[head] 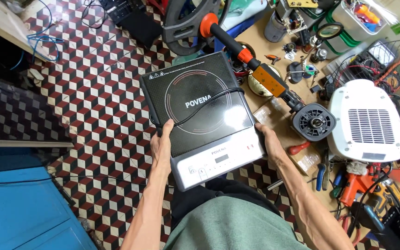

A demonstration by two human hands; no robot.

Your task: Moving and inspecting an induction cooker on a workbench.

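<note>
gripping 1 induction cooker point(200, 111), 2 hands: left hand point(162, 143), right hand point(270, 144)

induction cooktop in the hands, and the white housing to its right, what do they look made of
Induction cooktop: the black top looks like glossy glass or ceramic, given the bright glare spot; the silver-grey control strip looks like painted plastic. The left hand and right hand grip its sides, and a black cord, seemingly rubber-sheathed, lies across it. White housing: likely smooth moulded plastic, with a slotted vent grille.
</note>
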